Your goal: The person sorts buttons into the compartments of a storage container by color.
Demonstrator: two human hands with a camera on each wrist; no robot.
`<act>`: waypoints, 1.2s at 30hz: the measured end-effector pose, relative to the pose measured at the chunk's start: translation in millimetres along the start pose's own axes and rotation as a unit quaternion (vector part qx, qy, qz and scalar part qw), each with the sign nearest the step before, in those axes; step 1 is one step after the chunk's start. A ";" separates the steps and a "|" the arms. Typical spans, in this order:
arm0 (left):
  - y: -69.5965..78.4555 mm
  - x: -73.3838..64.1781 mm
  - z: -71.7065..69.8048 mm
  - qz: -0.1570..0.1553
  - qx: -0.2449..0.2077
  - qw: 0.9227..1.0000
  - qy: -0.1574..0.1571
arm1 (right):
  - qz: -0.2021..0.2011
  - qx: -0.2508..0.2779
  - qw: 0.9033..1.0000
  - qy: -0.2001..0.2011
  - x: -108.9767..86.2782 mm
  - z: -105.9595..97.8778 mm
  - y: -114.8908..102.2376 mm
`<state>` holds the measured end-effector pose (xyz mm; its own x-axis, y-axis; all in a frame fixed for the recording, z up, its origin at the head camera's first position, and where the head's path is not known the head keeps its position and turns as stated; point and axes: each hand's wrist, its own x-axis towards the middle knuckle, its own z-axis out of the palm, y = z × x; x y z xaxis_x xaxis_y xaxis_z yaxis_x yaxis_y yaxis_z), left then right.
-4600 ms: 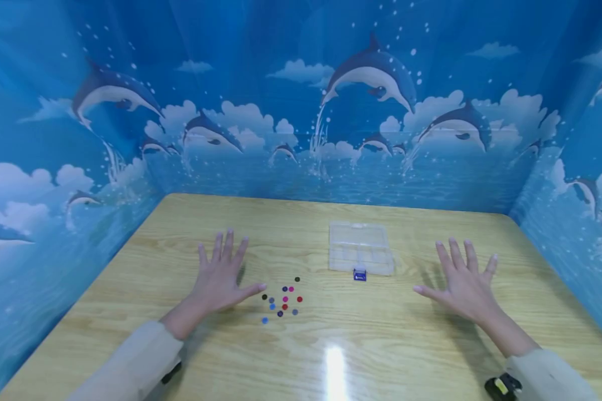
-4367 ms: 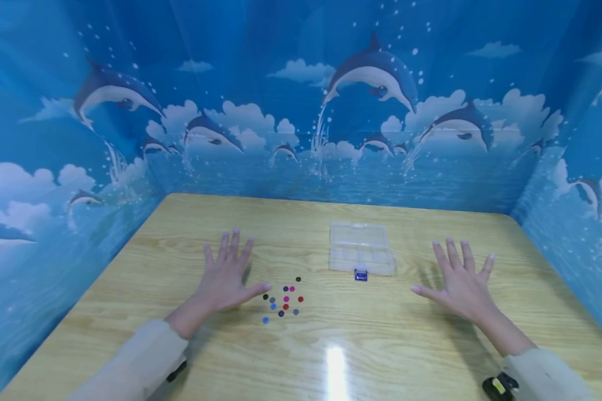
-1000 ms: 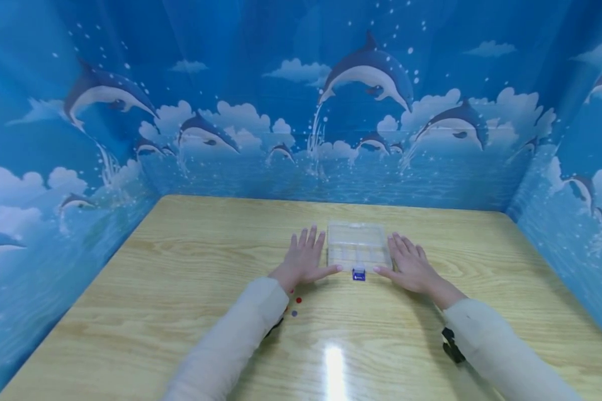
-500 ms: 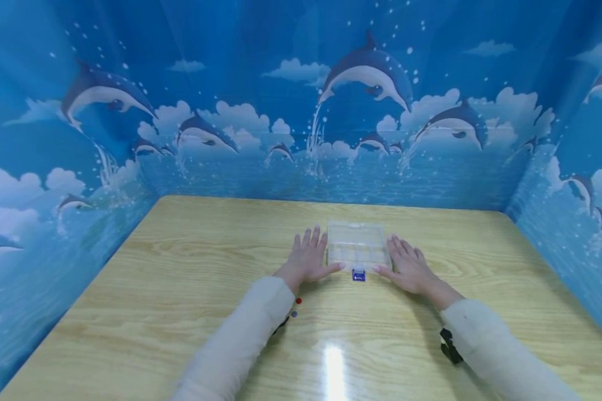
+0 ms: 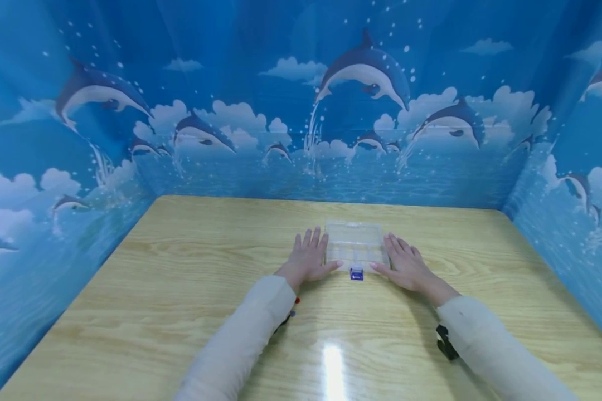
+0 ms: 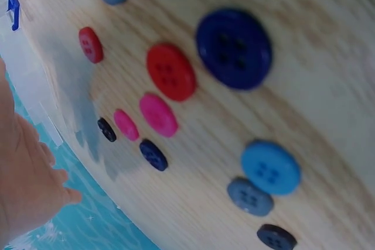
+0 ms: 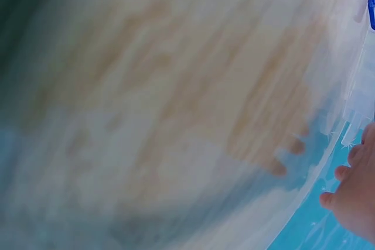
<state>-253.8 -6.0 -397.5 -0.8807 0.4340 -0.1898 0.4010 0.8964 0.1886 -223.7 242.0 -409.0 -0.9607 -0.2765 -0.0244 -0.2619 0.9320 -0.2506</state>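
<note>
**Dolphin backdrop (image 5: 301, 72) behind a wooden surface (image 5: 180, 267)**

A clear compartmented box (image 5: 353, 233) lies on the surface. Flanking it, the left hand (image 5: 307, 260) and right hand (image 5: 407, 266) have straight fingers and grip nothing; whether they touch it is unclear. A blue clip (image 5: 356, 274) sits between the thumbs. Small coloured buttons (image 6: 170, 72) lie by the left sleeve (image 5: 246, 337).
</note>
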 end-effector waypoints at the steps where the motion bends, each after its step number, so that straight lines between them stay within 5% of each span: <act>1: 0.1 0.2 0.2 -0.001 0.001 1.000 -0.001 | 0.000 0.001 1.000 -0.001 0.2 0.0 0.1; 36: 3.6 -4.9 3.1 -0.001 -0.001 1.000 -0.011 | -0.013 -0.009 1.000 -0.003 -2.9 1.6 -1.5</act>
<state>-247.2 -4.5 -398.8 -0.8758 0.4344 -0.2104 0.3989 0.8968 0.1911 -220.4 241.1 -410.1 -0.9527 -0.3028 -0.0248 -0.2889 0.9282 -0.2346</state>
